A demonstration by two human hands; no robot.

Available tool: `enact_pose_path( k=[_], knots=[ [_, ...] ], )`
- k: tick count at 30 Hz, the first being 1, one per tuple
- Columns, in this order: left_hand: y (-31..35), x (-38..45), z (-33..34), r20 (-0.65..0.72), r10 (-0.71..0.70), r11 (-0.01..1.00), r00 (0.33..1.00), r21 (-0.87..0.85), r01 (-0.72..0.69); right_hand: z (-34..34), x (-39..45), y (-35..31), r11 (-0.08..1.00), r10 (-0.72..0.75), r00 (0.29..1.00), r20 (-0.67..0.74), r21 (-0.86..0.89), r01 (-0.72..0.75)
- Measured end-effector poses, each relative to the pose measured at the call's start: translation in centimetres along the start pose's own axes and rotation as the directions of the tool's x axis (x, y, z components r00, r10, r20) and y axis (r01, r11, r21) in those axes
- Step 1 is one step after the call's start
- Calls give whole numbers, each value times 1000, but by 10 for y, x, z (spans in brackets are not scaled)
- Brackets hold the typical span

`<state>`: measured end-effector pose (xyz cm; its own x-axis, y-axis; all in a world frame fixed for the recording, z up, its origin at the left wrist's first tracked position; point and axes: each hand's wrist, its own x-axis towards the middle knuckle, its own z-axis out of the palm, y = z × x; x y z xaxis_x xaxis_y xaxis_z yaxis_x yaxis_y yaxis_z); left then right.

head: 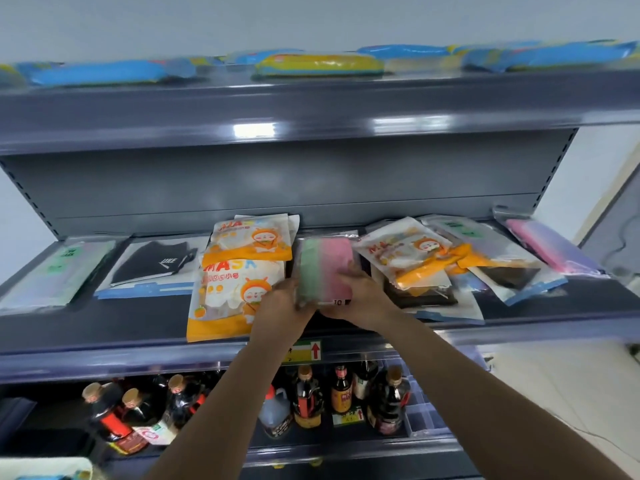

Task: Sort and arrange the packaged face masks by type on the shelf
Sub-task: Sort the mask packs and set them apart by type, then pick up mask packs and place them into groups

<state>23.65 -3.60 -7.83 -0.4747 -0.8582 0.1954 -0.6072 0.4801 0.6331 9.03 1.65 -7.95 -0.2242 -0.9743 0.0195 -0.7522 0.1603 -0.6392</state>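
Green-pink pack: mid shelf, gripped by left hand and right hand from both sides, close together.
Left of it: two orange packs stacked, reading "MASK"; black mask pack; pale green pack.
Right: messy overlapping heap, pink-purple pack at the end.
Below: dark sauce bottles.
Top shelf: blurry blue-yellow packs.

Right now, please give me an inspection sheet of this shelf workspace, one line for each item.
Surface: middle shelf, dark, partly bare at front.
Job's things: green-pink mask pack held; orange mask packs stacked left; mixed pile right; black mask pack; pink-purple pack far right.
Clutter: blue-yellow packs on top shelf; bottles below.
Grippers: left hand and right hand both grip the green-pink pack.
Cables: nothing seen.
Surroundings: pale wall.
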Motion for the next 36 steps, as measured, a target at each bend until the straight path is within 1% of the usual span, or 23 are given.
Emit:
enact_pose_path(
  k=[3, 5, 8, 11, 14, 17, 19, 22, 26, 29, 31, 34, 36],
  knots=[
    [-6, -2, 6, 5, 12, 998, 1000, 54, -12, 9, 10, 8, 990, -37, 999, 5, -137, 37],
    [-4, -4, 8, 19, 13, 997, 1000, 80, -14, 9, 11, 9, 983, -57, 998, -17, -174, 54],
    [4, -4, 11, 12, 38, 991, 999, 127, -39, -4, 3, 10, 972, -60, 993, -99, -231, 35],
    [20, 0, 20, -2, 74, 984, 997, 162, -73, -26, -10, 17, 924, -117, 978, -171, -379, 45],
    [46, 8, 33, 31, 72, 985, 997, 154, -75, -55, -20, 34, 899, -101, 965, -243, -438, -17],
    [70, 22, 56, 89, 36, 993, 995, 111, -46, -88, -29, 60, 890, -46, 955, -293, -446, -93],
    [84, 29, 73, 144, 11, 995, 989, 96, -25, -109, -36, 81, 900, -6, 948, -318, -414, -134],
    [105, 35, 94, 205, -81, 993, 975, 100, 62, -136, -45, 113, 915, 59, 935, -350, -356, -191],
    [128, 42, 116, 155, -184, 981, 971, 97, 170, -168, -51, 156, 921, 130, 920, -369, -298, -250],
    [134, 48, 127, 86, -280, 960, 956, 45, 277, -186, -50, 184, 926, 165, 908, -386, -257, -278],
    [137, 51, 131, 52, -359, 933, 932, -15, 360, -194, -48, 200, 931, 192, 908, -374, -222, -288],
    [140, 55, 138, 7, -445, 864, 895, -258, 432, -202, -47, 219, 921, 243, 922, -301, -227, -317],
    [144, 57, 141, -31, -462, 833, 886, -358, 422, -206, -45, 227, 921, 265, 926, -270, -215, -326]
  ],
)
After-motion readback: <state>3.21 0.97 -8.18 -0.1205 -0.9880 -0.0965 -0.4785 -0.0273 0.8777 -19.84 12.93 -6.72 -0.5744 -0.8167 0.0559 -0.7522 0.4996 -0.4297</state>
